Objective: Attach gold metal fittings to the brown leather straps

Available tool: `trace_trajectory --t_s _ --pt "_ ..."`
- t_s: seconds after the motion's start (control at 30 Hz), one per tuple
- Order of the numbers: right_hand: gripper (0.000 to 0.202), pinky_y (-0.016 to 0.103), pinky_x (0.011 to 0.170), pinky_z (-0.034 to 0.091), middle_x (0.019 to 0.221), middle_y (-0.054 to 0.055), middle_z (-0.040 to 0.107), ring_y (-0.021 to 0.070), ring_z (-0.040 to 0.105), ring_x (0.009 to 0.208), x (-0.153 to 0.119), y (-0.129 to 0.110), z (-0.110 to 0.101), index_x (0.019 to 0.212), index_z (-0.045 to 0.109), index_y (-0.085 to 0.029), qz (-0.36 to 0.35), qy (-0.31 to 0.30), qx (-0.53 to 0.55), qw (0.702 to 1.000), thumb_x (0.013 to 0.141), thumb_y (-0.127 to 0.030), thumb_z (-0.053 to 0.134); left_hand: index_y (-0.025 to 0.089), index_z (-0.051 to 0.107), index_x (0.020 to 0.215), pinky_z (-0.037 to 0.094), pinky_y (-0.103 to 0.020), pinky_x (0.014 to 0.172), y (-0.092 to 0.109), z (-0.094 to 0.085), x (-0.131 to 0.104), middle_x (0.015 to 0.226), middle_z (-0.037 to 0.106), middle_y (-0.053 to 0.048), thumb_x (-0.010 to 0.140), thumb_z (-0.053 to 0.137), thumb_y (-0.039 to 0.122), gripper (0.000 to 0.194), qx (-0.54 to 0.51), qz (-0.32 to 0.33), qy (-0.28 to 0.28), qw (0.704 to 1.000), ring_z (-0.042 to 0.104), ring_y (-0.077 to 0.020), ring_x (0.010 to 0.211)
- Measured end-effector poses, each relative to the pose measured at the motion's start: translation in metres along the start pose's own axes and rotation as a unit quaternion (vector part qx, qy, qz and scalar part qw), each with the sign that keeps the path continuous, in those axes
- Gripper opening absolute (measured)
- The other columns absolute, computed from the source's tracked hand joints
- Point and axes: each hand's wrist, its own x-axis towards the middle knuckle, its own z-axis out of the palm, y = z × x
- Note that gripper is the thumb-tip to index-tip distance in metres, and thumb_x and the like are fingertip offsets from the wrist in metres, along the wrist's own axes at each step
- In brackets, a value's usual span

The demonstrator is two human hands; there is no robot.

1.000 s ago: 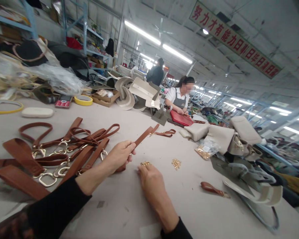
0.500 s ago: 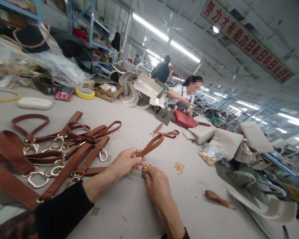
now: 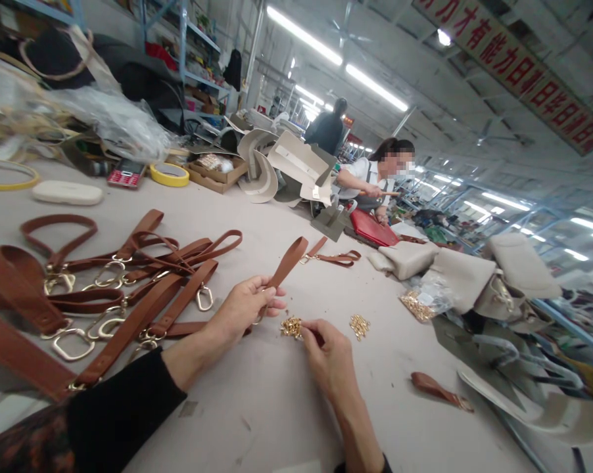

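Note:
My left hand (image 3: 250, 299) grips a brown leather strap loop (image 3: 288, 261), which points up and away from the fingers, with a metal ring partly hidden below them. Fingertips of my right hand (image 3: 329, 351) are pinched at the right edge of a small heap of gold metal pieces (image 3: 290, 326); whether a piece is between them is too small to tell. A second heap of gold pieces (image 3: 359, 326) lies just to the right. Left of my hands spreads a pile of brown straps (image 3: 143, 315) with gold rings and clasps.
One short brown strap (image 3: 439, 389) lies at right, another strap (image 3: 338, 258) farther back. Yellow tape (image 3: 169, 175), a cardboard box (image 3: 217, 176) and a pale case (image 3: 67, 192) line the back. Beige bags (image 3: 459, 276) crowd the right. A co-worker (image 3: 370, 177) leans over a red item (image 3: 373, 226).
My right hand has shifted slightly right and down, uncovering the gold heap. In my left hand the strap loop has turned more edge-on and upright.

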Motion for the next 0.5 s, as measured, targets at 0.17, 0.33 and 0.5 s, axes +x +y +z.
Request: trace_trajectory --t_s 0.17,0.33,0.5 --pt "0.018 0.026 0.067 0.045 0.080 0.002 0.071 0.0157 0.063 0.072 0.011 -0.007 -0.001 0.084 0.070 -0.021 -0.017 -0.038 -0.039 0.998 0.084 -0.018 0.053 0.013 0.060 0.093 0.053 -0.018 0.058 -0.001 -0.001 0.000 0.095 0.069 -0.007 0.088 0.052 0.010 0.011 -0.007 -0.004 -0.003 1.000 0.068 -0.0100 0.067" --pt "0.020 0.026 0.071 0.045 0.086 0.002 0.070 0.0164 0.063 0.079 0.000 -0.009 0.011 0.088 0.068 -0.022 -0.067 -0.085 -0.089 0.990 0.084 -0.013 0.051 0.014 0.060 0.091 0.052 -0.016 0.056 -0.002 -0.001 -0.001 0.095 0.069 -0.007 0.088 0.052 0.011 0.010 -0.007 -0.010 -0.016 1.000 0.068 -0.0099 0.067" --pt "0.016 0.028 0.074 0.046 0.087 0.004 0.071 0.0184 0.065 0.081 -0.003 -0.010 0.026 0.092 0.068 -0.022 -0.049 -0.052 -0.132 0.989 0.086 -0.017 0.053 0.014 0.061 0.090 0.050 -0.014 0.052 0.000 0.001 -0.002 0.095 0.070 -0.006 0.087 0.052 0.011 0.010 -0.003 -0.017 -0.015 1.000 0.067 -0.0085 0.064"
